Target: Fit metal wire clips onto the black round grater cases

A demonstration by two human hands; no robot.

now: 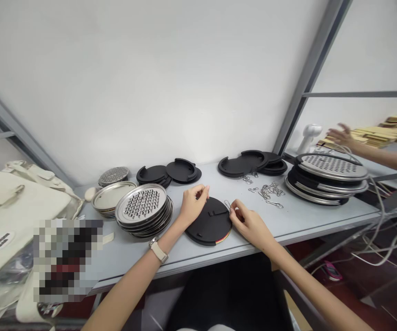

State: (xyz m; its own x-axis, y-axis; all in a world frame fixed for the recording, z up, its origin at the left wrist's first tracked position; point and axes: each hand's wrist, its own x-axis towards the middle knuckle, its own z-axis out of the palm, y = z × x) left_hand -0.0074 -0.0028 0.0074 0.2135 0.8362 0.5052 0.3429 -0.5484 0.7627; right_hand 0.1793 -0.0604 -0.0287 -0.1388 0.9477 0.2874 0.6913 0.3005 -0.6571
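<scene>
Your left hand (191,205) steadies the black disc (209,224) on the desk (309,220); right hand (248,223) fingers pinch a wire clip (227,203) at its rim; loose clips (269,192) remain far right.

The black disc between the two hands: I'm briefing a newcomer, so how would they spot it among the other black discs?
Start at the grey table and go to its front edge. The black disc lies flat and alone there, with the left hand on its left rim and the right hand pinching a small metal clip at its right. Unlike the stacked black discs near the wall, it shows coloured layers at its lower edge.
</scene>
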